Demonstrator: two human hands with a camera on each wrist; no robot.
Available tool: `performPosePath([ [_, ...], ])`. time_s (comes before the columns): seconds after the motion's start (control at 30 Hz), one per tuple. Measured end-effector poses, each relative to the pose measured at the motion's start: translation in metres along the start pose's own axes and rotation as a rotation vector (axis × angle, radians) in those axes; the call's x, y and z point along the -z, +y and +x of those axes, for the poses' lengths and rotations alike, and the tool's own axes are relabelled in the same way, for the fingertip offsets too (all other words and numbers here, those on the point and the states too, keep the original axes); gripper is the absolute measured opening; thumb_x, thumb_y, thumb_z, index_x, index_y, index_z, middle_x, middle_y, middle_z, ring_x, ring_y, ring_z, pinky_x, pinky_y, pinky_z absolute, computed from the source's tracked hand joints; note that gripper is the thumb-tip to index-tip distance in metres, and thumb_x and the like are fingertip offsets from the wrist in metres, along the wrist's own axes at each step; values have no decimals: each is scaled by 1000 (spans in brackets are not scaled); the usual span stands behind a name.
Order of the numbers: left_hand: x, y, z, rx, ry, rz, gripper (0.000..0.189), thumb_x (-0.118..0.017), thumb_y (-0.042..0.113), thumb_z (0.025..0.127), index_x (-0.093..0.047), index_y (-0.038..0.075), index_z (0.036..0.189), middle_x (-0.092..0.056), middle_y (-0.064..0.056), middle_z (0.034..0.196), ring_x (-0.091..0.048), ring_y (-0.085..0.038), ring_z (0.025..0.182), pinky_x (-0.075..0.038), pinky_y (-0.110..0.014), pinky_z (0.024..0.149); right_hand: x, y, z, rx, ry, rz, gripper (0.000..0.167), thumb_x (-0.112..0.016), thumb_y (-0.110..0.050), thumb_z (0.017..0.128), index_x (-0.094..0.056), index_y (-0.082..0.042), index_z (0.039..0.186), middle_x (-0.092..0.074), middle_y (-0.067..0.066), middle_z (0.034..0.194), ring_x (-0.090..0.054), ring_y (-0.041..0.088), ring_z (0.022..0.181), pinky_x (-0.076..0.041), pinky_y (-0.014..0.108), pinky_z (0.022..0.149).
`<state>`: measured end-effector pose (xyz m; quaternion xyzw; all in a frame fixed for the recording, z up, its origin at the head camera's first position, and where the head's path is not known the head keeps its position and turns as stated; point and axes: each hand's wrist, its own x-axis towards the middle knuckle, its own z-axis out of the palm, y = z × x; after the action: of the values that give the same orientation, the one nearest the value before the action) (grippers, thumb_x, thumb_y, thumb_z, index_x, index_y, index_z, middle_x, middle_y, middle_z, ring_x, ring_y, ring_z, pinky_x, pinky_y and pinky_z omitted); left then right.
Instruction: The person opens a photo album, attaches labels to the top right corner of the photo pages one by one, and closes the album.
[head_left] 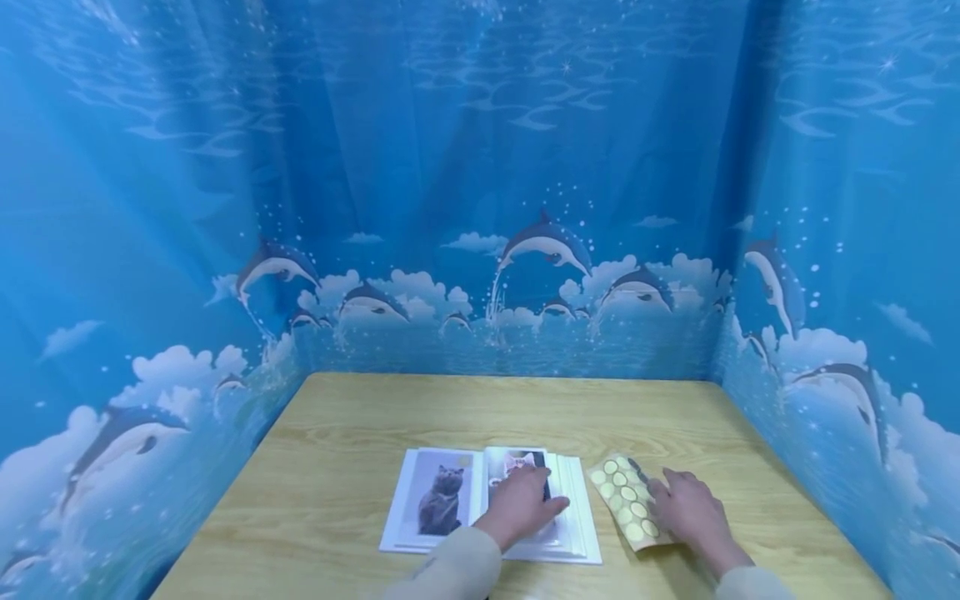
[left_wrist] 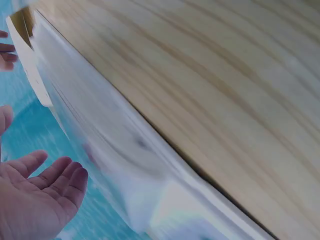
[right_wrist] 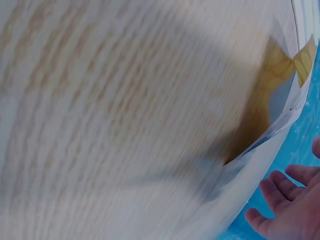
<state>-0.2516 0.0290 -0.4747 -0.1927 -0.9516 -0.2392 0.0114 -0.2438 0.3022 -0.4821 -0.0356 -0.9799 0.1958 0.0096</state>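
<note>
Wood tabletop (head_left: 337,433): left hand (head_left: 521,504), spread, was over the album (head_left: 397,533); right hand (head_left: 690,512), loosely open, at sticker sheet (head_left: 626,508) right of album. Sheet looked light, bendy, crease-prone; best held by edges.

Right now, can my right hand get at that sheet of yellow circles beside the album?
Probably yes: the right hand is right by the near side of the sheet, and nothing seems to block it. The open album lies to the left, out of its way.
</note>
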Motion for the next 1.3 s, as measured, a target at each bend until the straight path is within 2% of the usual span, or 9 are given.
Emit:
performPosePath([
  [0.17, -11, 27, 5, -14, -20, 23, 58, -65, 50, 91, -61, 8, 132, -62, -11, 129, -57, -27, 121, -47, -41, 103, 1, 4, 0, -10, -25, 20, 64, -35, -37, 105, -42, 17, 137, -41, 44, 135, -38, 63, 123, -36, 75, 96],
  [0.43, -29, 58, 16, 47, -46, -122, 58, -67, 51, 89, -64, 7, 127, -65, -10, 123, -60, -25, 115, -49, -39, 100, -1, 11, -2, 5, -55, 6, 61, -39, -34, 103, -46, 19, 131, -47, 44, 126, -44, 62, 117, -40, 73, 91],
  [0.73, -47, 70, 26, 97, -29, -200, 49, -73, 46, 85, -70, 2, 106, -67, -11, 101, -63, -23, 93, -55, -37, 86, -5, 9, -4, -57, -80, 32, 60, -38, -33, 103, -44, 17, 135, -45, 43, 132, -40, 63, 121, -34, 76, 95],
  [0.83, -50, 74, 27, 107, -29, -197, 42, -73, 45, 85, -69, 4, 88, -65, -9, 95, -60, -20, 84, -55, -35, 80, -6, 8, -6, -63, -86, 33, 59, -38, -33, 103, -44, 17, 135, -46, 41, 132, -41, 63, 121, -34, 78, 94],
  [0.97, -56, 78, 29, 109, -44, -200, 41, -73, 45, 86, -56, 12, 67, -60, -6, 83, -52, -15, 71, -51, -28, 68, -7, 9, -8, -68, -76, 30, 59, -38, -33, 103, -45, 16, 135, -48, 40, 132, -42, 62, 120, -34, 78, 93],
  [1.13, -60, 80, 30, 80, -57, -211, 43, -72, 41, 87, -51, 14, 62, -57, -3, 77, -50, -13, 66, -48, -25, 65, -7, 10, -9, -84, -63, 53, 59, -37, -32, 103, -43, 16, 136, -47, 40, 133, -43, 61, 121, -34, 76, 95],
  [1.3, -59, 81, 30, 54, -56, -274, 41, -72, 37, 89, -50, 15, 62, -49, 2, 64, -44, -11, 55, -40, -23, 52, -9, 10, -11, -93, -48, 79, 56, -38, -29, 103, -43, 17, 136, -47, 40, 133, -43, 60, 122, -36, 73, 96],
])
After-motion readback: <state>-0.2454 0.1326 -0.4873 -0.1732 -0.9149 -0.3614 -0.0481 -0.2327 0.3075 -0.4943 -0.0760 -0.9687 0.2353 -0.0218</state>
